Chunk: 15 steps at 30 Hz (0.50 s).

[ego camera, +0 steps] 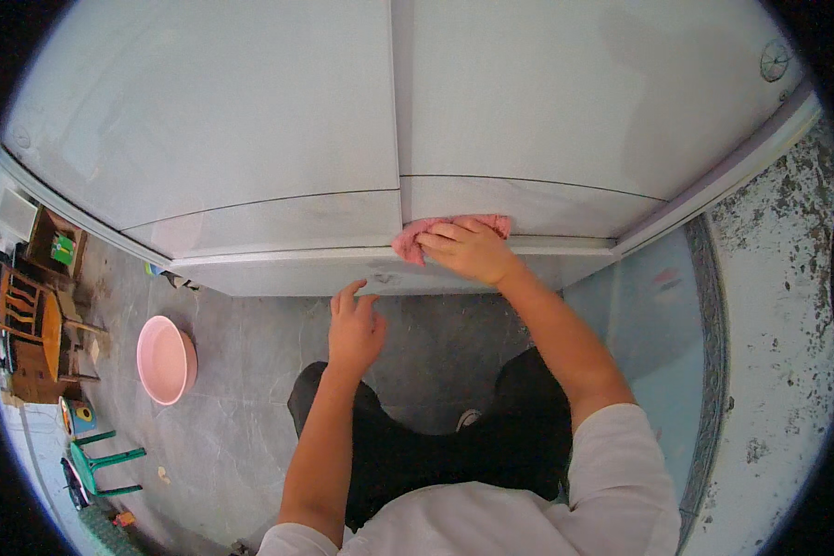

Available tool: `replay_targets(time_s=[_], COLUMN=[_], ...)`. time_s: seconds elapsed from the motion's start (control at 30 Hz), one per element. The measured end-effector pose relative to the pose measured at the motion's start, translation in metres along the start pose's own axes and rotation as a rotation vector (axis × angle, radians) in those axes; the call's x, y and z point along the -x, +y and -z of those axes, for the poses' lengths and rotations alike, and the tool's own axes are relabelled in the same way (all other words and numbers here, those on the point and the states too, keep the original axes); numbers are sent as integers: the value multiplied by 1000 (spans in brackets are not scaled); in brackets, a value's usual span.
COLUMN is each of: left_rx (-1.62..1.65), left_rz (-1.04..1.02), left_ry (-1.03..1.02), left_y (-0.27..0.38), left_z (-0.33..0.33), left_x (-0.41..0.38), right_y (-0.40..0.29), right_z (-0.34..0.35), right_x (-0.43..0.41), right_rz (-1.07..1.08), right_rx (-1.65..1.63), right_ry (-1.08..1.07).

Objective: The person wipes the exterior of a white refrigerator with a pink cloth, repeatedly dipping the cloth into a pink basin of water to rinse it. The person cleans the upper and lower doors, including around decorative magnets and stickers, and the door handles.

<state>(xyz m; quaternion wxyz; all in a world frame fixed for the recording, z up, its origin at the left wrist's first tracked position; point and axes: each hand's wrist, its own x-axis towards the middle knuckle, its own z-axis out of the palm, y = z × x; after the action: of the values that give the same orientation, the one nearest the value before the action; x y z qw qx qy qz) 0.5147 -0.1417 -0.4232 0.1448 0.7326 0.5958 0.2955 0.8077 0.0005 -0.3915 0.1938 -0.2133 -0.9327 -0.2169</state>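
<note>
My right hand presses a pink cloth against the bottom rail of a white sliding-door wardrobe, near where its two doors overlap. Its fingers lie spread over the bunched cloth. The left door and the right door rise in front of me, each crossed by a thin dark line low down. My left hand holds nothing; its fingers are apart and slightly bent, in front of the plinth. A dark smudge marks the plinth near it.
On the grey tiled floor at left stands a pink plastic basin. Beyond it are a wooden chair, cardboard boxes and a green stool. A wall with peeling paint bounds the right side.
</note>
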Motion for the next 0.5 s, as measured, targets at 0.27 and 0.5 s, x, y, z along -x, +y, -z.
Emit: replay_targets(time_s=[0.27,0.5], left_rx=[-18,-73], left_rz=[-38,-267], left_ry=[32,267], left_y=[3,44], left_z=[19,73], left_x=[-23,-87], right_y=[35,101], right_z=[74,219], right_x=[-38,-133], right_rz=[-86,-126], right_rx=[391,477], right_ry=[269,443])
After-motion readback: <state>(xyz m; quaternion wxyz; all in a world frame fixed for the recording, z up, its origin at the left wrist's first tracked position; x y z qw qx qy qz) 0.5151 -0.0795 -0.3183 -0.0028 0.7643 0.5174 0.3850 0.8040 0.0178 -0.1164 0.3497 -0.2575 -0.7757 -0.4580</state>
